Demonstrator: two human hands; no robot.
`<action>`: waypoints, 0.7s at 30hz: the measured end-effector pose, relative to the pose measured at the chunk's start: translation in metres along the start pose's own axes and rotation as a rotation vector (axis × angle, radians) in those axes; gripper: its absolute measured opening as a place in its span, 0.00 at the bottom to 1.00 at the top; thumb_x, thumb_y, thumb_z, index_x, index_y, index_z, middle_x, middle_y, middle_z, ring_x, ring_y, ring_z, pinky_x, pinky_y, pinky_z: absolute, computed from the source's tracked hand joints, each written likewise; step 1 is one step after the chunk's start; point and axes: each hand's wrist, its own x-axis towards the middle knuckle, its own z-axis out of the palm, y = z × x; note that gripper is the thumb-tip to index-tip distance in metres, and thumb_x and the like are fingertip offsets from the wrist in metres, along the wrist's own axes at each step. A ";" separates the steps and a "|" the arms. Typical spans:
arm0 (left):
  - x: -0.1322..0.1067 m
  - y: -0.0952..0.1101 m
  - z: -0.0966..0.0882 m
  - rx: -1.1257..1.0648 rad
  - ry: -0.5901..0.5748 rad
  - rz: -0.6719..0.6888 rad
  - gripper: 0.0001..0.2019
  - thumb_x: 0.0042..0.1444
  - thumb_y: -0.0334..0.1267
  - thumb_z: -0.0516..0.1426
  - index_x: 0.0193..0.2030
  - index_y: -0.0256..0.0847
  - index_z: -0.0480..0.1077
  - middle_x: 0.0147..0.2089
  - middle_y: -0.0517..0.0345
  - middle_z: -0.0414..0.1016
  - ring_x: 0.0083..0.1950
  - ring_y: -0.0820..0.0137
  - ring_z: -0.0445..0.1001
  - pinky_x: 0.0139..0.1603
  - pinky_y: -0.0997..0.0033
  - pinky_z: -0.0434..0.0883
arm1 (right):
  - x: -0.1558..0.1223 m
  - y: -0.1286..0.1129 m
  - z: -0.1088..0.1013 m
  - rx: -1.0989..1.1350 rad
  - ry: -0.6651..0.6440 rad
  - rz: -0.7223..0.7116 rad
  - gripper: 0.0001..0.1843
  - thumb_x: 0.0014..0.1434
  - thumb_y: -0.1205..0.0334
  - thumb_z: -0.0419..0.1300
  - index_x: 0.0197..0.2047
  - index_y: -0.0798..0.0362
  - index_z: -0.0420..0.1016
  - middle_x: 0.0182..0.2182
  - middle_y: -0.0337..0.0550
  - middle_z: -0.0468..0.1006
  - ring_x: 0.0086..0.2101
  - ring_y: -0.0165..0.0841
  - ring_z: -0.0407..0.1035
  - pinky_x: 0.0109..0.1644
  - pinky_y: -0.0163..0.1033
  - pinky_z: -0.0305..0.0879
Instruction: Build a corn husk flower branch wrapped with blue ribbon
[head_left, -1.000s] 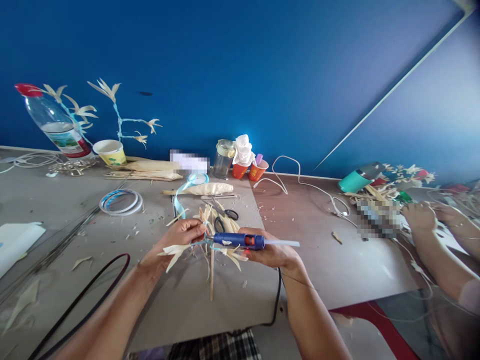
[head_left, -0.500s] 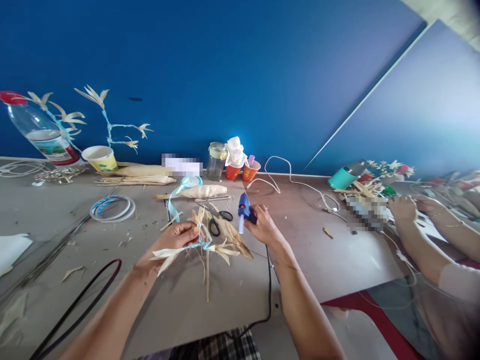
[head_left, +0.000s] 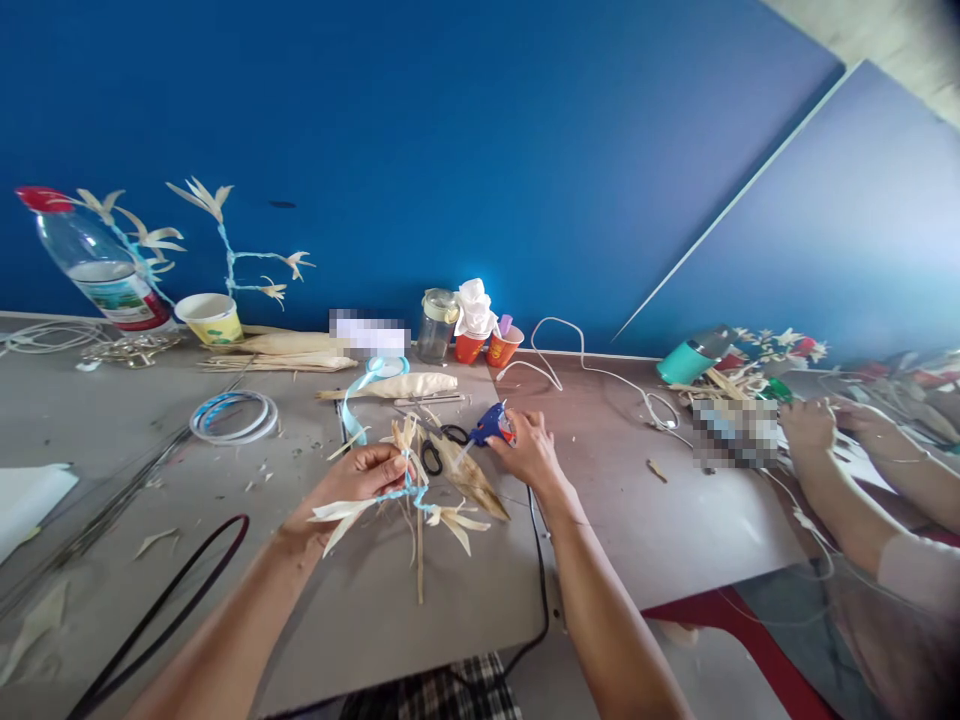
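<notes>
My left hand (head_left: 366, 472) pinches the stem of a dried-husk flower branch (head_left: 409, 490), wrapped in light blue tape, with pale petals spreading left and right. My right hand (head_left: 531, 447) has its fingers apart beside a blue hot glue gun (head_left: 489, 424), close around its handle end. The gun lies tilted over the table, a pale glue stick (head_left: 461, 456) jutting from it toward the lower left. Black-handled scissors (head_left: 432, 457) and a dry husk (head_left: 476, 482) lie between my hands. A light blue tape roll (head_left: 387, 367) sits behind them, its loose end hanging forward.
Rings of tape (head_left: 234, 417) lie left. At the back stand a yellow cup (head_left: 210, 318), a large bottle (head_left: 120, 290), a glass jar (head_left: 437, 328) and red cups (head_left: 504, 347). The gun's black cord (head_left: 541, 580) crosses the table's front edge. A co-worker's hands (head_left: 814, 425) are far right.
The glue gun has turned and come down to the left near the scissors. My right hand's fingers have loosened from its handle. My left hand still holds the flower branch.
</notes>
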 end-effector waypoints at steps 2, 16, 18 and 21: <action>-0.001 0.001 0.001 -0.003 0.014 -0.014 0.19 0.47 0.53 0.62 0.26 0.36 0.73 0.27 0.56 0.69 0.28 0.73 0.64 0.32 0.72 0.63 | -0.005 -0.010 -0.005 0.212 0.101 -0.053 0.21 0.54 0.51 0.60 0.47 0.55 0.72 0.45 0.52 0.69 0.43 0.40 0.65 0.48 0.47 0.62; -0.003 0.006 0.015 -0.119 0.024 -0.101 0.17 0.44 0.51 0.64 0.25 0.36 0.72 0.26 0.57 0.71 0.28 0.72 0.67 0.33 0.70 0.65 | -0.036 -0.053 0.010 1.021 -0.990 -0.144 0.22 0.52 0.45 0.63 0.33 0.58 0.76 0.24 0.36 0.70 0.24 0.23 0.61 0.29 0.31 0.59; -0.004 0.007 0.017 -0.179 -0.024 -0.082 0.17 0.46 0.51 0.63 0.25 0.37 0.72 0.26 0.57 0.70 0.29 0.70 0.68 0.34 0.69 0.65 | -0.036 -0.052 0.014 1.088 -0.972 -0.145 0.22 0.53 0.45 0.63 0.33 0.59 0.76 0.23 0.37 0.70 0.23 0.23 0.61 0.28 0.31 0.59; -0.005 0.006 0.019 -0.134 -0.053 -0.075 0.19 0.49 0.55 0.60 0.26 0.38 0.70 0.26 0.57 0.68 0.29 0.70 0.67 0.32 0.69 0.64 | -0.037 -0.051 0.022 1.188 -0.977 -0.111 0.21 0.52 0.47 0.65 0.32 0.60 0.77 0.22 0.37 0.71 0.22 0.22 0.61 0.27 0.32 0.57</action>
